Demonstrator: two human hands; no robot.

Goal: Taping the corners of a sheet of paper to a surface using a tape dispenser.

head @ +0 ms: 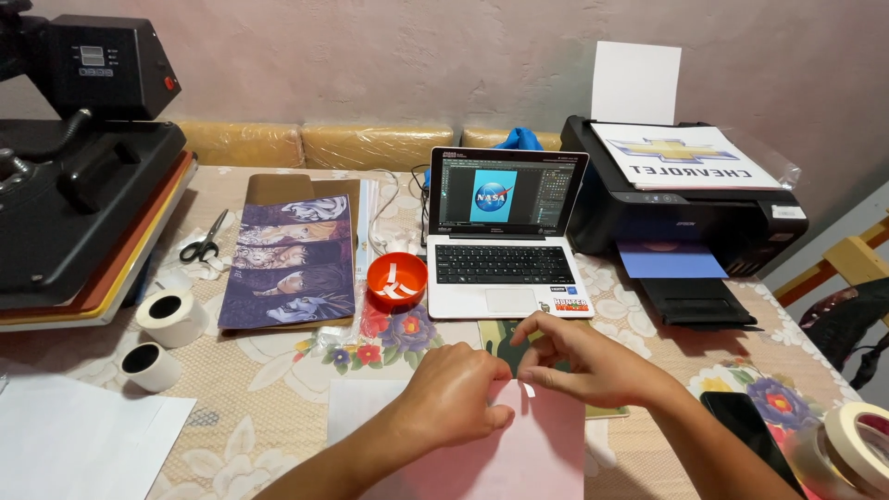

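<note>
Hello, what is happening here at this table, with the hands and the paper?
A person is working with both bare hands on a pale pink sheet lying on the flowered tablecloth. The left hand presses on the sheet's top edge, and the right hand pinches a small piece of tape at that edge. Behind them stand an open laptop, a black printer and, at the left, a heat press.

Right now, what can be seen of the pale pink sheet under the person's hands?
The pale pink sheet looks like thin, matte paper, lying flat on the floral tablecloth at the near table edge, its lower part cut off by the frame. The left hand presses its top edge; the right hand pinches a small pale strip there. A white sheet shows beside it.
</note>
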